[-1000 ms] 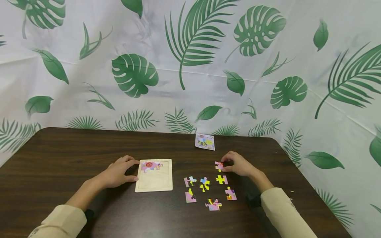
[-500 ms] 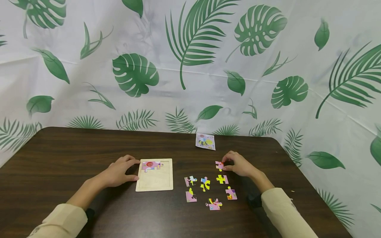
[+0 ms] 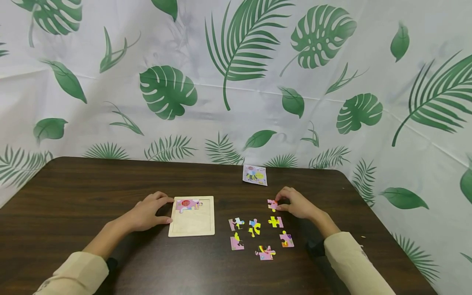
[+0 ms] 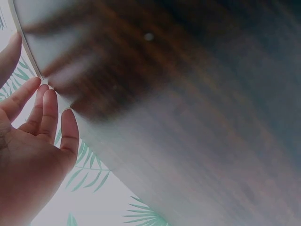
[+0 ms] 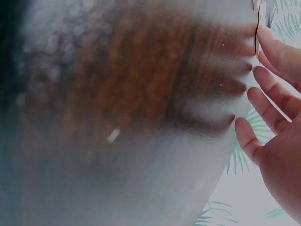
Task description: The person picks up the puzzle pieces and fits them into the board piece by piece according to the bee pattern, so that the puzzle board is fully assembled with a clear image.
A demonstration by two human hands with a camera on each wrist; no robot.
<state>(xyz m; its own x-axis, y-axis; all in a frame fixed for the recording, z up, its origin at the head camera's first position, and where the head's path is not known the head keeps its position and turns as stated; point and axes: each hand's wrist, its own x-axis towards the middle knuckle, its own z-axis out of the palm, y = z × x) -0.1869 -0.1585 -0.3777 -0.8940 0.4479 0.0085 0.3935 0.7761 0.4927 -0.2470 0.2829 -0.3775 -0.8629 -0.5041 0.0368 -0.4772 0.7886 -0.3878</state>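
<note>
One light, stiff-looking jigsaw piece point(image 3: 272, 204) lies right of the puzzle tray point(image 3: 191, 223). Right grip point(image 3: 297, 204) seemingly pinches its edge; left grip point(image 3: 148, 213) spreads apart.

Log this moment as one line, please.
left hand: touching wooden puzzle tray, left side | right hand: touching pink jigsaw piece | bee picture card: far side of table

The left sleeve point(image 3: 73, 272) and the right sleeve point(image 3: 357, 266) are pale beige — each with a wide cuff point(image 3: 334, 243) and small grey marks farther up. Something black point(image 3: 112, 263) shows under each cuff. The left hand point(image 3: 149, 213) and right hand point(image 3: 296, 203) are bare.
</note>
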